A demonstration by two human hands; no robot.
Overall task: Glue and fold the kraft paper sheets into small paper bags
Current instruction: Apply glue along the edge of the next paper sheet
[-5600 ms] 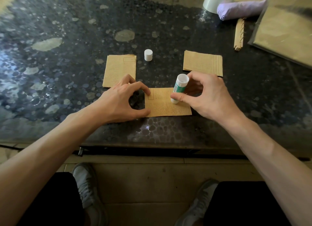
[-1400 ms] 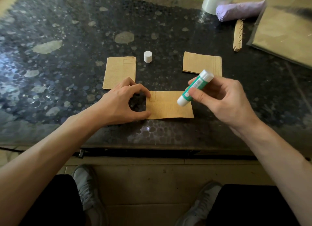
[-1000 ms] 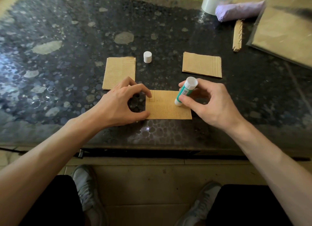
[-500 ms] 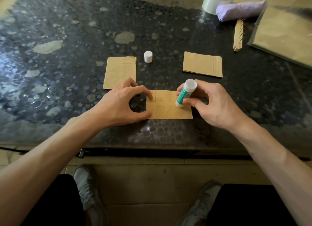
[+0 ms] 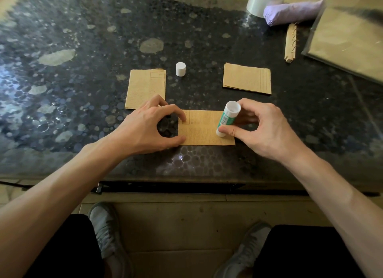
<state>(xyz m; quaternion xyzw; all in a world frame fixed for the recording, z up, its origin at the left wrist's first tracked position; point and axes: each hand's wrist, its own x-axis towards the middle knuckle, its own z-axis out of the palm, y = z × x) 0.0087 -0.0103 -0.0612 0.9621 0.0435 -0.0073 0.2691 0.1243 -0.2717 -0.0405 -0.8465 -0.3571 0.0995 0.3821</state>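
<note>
Working position on the dark speckled table (image 5: pixel 83 49); all places are given from the working kraft sheet (image 5: pixel 204 130), which lies flat near the table's front edge. Left and beyond it: a stack of kraft sheets (image 5: pixel 146 87). At its left edge: the left hand (image 5: pixel 145 130), arched, index tip and thumb tip pressing the sheet down, grasping nothing. Beyond it: a white cap (image 5: pixel 180 69), upright. On its right end: the glue stick (image 5: pixel 228 120), tip down on the paper, tilted, gripped between thumb and fingers of the right hand (image 5: pixel 263 130). Beyond and right: a second kraft stack (image 5: pixel 247 78). Far beyond and right: a tape roll (image 5: pixel 260 1) and a purple bundle (image 5: pixel 294 11).
</note>
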